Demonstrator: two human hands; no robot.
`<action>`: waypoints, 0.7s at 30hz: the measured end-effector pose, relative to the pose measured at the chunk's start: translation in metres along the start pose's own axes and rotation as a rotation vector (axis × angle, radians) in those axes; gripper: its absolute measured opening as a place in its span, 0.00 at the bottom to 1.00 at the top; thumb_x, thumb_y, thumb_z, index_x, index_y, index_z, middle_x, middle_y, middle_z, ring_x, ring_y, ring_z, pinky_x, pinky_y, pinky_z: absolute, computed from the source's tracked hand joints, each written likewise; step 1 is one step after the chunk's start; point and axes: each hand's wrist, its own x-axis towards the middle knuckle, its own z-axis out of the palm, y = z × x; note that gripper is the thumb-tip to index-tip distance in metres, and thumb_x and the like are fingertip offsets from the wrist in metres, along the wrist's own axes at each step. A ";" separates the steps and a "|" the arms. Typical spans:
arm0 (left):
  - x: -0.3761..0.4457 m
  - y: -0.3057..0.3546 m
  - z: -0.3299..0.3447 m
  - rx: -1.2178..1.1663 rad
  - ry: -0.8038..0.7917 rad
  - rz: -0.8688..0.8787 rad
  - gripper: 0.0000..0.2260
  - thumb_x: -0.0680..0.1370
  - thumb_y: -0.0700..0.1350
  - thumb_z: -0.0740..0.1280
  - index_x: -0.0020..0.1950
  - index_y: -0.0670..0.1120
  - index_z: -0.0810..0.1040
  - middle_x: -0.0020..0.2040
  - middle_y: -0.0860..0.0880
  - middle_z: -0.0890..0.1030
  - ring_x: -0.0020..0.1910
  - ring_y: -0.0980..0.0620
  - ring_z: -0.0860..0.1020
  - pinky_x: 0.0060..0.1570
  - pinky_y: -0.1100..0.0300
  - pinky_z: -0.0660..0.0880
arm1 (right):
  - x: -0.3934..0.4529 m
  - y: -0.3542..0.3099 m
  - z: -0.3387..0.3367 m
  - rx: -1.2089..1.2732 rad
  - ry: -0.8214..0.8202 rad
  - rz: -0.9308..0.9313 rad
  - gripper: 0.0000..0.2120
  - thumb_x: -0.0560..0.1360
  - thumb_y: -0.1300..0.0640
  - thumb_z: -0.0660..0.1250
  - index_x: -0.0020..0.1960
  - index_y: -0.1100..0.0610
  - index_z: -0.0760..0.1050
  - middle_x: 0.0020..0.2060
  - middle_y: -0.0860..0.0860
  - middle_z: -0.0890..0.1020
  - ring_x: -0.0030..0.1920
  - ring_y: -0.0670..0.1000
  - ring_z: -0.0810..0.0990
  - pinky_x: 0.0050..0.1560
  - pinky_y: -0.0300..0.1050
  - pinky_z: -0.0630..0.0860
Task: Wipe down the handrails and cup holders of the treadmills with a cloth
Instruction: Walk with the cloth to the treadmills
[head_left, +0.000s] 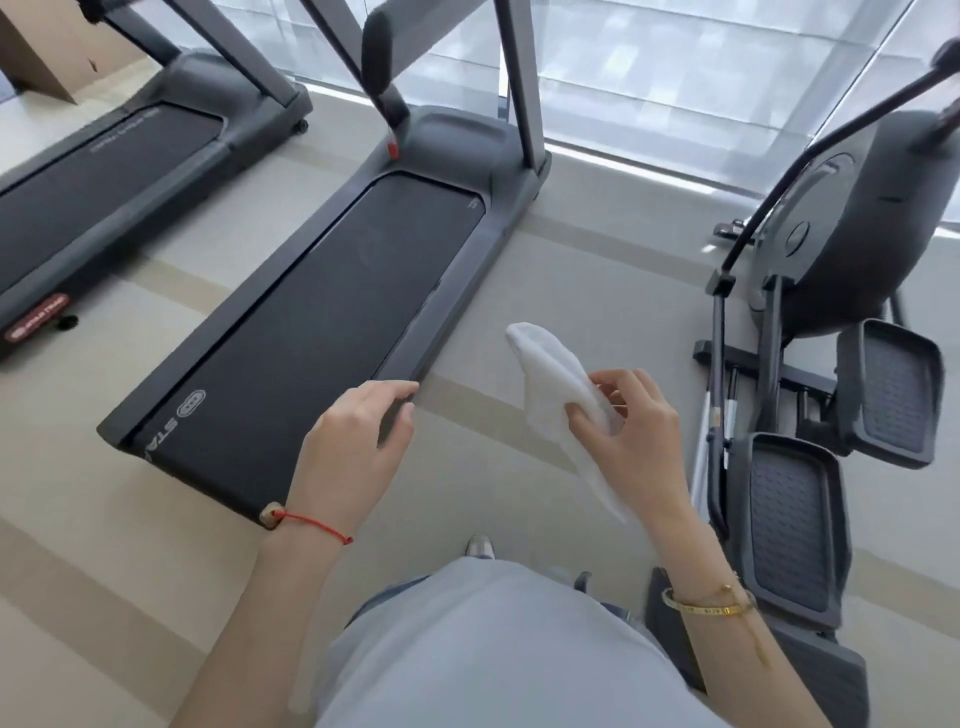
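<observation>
I stand behind a dark grey treadmill (322, 312) whose belt runs away from me. Its black foam handrail end (378, 49) shows at the top of the view; the console and cup holders are out of frame. My right hand (623, 421) pinches a folded white cloth (550, 384) between thumb and fingers, held in the air to the right of the treadmill's rear corner. My left hand (358, 441) hovers over that rear right corner with relaxed fingers, holding nothing.
A second treadmill (104, 171) stands to the left. An elliptical trainer (831, 291) with grey pedals stands close on the right. A beige floor strip (587, 270) runs between the machines toward large windows. A cardboard box (36, 47) sits far left.
</observation>
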 end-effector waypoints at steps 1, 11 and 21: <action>0.020 -0.001 -0.001 0.006 -0.004 0.004 0.11 0.81 0.45 0.63 0.61 0.49 0.80 0.58 0.54 0.81 0.58 0.54 0.78 0.59 0.54 0.76 | 0.018 -0.001 0.004 0.003 0.004 0.007 0.13 0.70 0.55 0.73 0.53 0.55 0.77 0.46 0.46 0.76 0.44 0.43 0.74 0.44 0.25 0.68; 0.199 -0.009 0.021 0.013 0.008 -0.008 0.11 0.81 0.45 0.63 0.62 0.49 0.80 0.58 0.54 0.81 0.59 0.54 0.78 0.59 0.53 0.76 | 0.197 0.014 0.051 0.030 -0.042 -0.016 0.12 0.70 0.57 0.73 0.53 0.56 0.77 0.46 0.47 0.77 0.43 0.42 0.74 0.45 0.27 0.69; 0.390 0.005 0.047 0.021 0.188 -0.091 0.12 0.81 0.46 0.62 0.63 0.49 0.79 0.59 0.55 0.81 0.60 0.56 0.78 0.60 0.58 0.75 | 0.432 0.027 0.093 0.062 -0.112 -0.198 0.13 0.71 0.56 0.73 0.54 0.54 0.76 0.47 0.44 0.75 0.41 0.41 0.73 0.41 0.26 0.69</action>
